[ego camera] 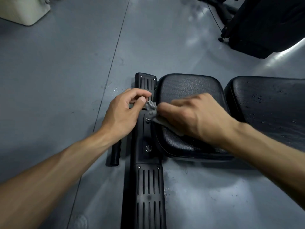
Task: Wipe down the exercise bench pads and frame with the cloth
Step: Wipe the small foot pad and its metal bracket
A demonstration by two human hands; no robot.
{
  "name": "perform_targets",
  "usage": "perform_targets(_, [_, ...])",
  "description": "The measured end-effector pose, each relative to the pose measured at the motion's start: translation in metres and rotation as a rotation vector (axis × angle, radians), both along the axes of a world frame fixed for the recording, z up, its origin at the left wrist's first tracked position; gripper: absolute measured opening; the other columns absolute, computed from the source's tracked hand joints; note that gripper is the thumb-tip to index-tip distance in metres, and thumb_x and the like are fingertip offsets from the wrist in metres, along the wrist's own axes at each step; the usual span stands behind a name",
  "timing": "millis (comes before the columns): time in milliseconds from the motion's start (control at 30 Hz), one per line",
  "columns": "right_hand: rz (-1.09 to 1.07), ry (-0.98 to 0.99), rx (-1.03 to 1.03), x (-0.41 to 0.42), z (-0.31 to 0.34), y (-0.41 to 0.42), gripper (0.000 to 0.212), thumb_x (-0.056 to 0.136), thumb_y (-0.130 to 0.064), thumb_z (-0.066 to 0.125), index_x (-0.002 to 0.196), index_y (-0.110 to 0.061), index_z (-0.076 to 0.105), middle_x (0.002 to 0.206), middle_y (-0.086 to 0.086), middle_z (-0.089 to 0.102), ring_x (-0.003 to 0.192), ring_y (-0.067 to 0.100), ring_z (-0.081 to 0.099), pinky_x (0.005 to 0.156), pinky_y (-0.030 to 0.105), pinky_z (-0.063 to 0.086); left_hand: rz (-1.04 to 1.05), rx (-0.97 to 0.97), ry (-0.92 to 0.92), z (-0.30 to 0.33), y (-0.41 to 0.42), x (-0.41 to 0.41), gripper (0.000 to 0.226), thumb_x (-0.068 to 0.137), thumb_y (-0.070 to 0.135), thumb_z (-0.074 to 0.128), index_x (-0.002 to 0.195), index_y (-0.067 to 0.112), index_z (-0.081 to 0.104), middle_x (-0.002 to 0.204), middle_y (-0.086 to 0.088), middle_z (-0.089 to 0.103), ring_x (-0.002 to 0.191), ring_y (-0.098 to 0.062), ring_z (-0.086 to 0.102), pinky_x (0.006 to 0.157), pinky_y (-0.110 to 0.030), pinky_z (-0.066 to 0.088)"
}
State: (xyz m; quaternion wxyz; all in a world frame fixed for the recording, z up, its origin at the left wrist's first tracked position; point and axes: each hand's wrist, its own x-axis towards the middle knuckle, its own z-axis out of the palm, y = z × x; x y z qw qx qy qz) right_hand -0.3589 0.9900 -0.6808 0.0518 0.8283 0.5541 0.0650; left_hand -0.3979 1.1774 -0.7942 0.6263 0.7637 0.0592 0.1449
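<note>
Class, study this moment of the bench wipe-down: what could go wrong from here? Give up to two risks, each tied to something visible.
1. The grey cloth is bunched small between the left hand and right hand; it may skip parts of the seat pad.
2. Droplets on the back pad could remain unwiped.

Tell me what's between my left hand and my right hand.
In the head view, a bunched tuft of the grey cloth sits between left hand and right hand.
</note>
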Motion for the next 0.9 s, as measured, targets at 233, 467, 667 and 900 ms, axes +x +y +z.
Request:
perform_targets(233, [0.007,0.043,-0.014,-0.022,-0.003,-0.013,0.026,0.103,-0.035,0.044,0.101,-0.017,0.062,0.072,0.001,0.056,0.059,0.034,0.06,0.044,0.041,0.047,0.0,0.013,-0.006,-0.001,-0.002,-0.001,0.025,0.101,0.015,0.057,0.108,0.032,0.074,0.106,0.019,0.07,0.098,-0.001,0.066,0.085,-0.035,0.058])
perform_targets(467, [-0.059,0.01,0.109,-0.041,-0.012,-0.011,0.028,0.107,-0.038,0.048,0.09,-0.018,0.057,0.065,0.001,0.05,0.051,0.032,0.052,0.042,0.04,0.044,0.005,0.053,-0.016,0.001,-0.005,-0.001,0.027,0.101,0.015,0.057,0.107,0.037,0.071,0.106,0.019,0.071,0.093,0.001,0.065,0.079,-0.023,0.051])
perform_targets(667, [-0.396,0.045,0.373,-0.069,0.021,-0.045,0.021,0.101,-0.037,0.054,0.096,-0.021,0.066,0.063,-0.004,0.062,0.052,0.022,0.059,0.044,0.036,0.047,0.012,0.044,-0.009,0.003,-0.004,-0.003,0.024,0.101,0.015,0.057,0.108,0.032,0.073,0.106,0.012,0.072,0.093,0.0,0.064,0.078,-0.029,0.055])
perform_targets(900, [-0.811,0.298,0.857,-0.089,0.038,-0.098,0.027,0.106,-0.039,0.047,0.096,-0.019,0.062,0.08,-0.001,0.067,0.074,0.019,0.065,0.065,0.047,0.053,0.005,0.16,-0.072,0.015,-0.012,-0.004,0.021,0.1,0.013,0.06,0.11,0.028,0.071,0.108,0.008,0.069,0.092,-0.009,0.064,0.073,-0.011,0.045])
